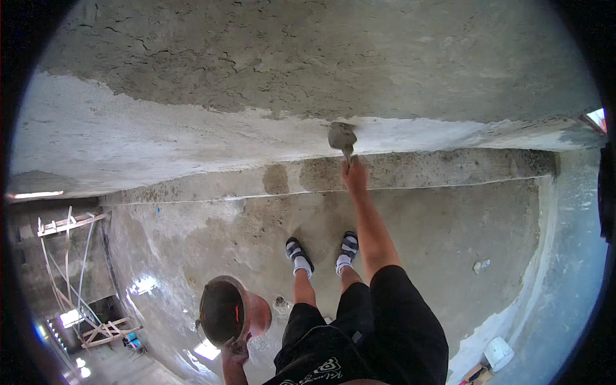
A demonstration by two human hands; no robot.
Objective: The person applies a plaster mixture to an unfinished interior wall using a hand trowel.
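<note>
My right hand [355, 174] is closed round the handle of a trowel. The round trowel blade [341, 136], coated in grey mortar, is at the lower part of the wall [256, 138], just below the edge of the rough wet plaster [276, 58]. At the lower left my left hand [236, 350] grips a reddish bucket [258, 314] at its near side. The bucket's mouth shows a dark grey inside; how much mortar it holds I cannot tell.
A low ledge [410, 170] with damp patches runs along the wall's foot. My sandalled feet stand on the concrete floor [436, 244]. A wooden frame [67, 224] leans at the far left. A whitish container [498, 353] lies at the lower right, by the pale side wall [577, 256].
</note>
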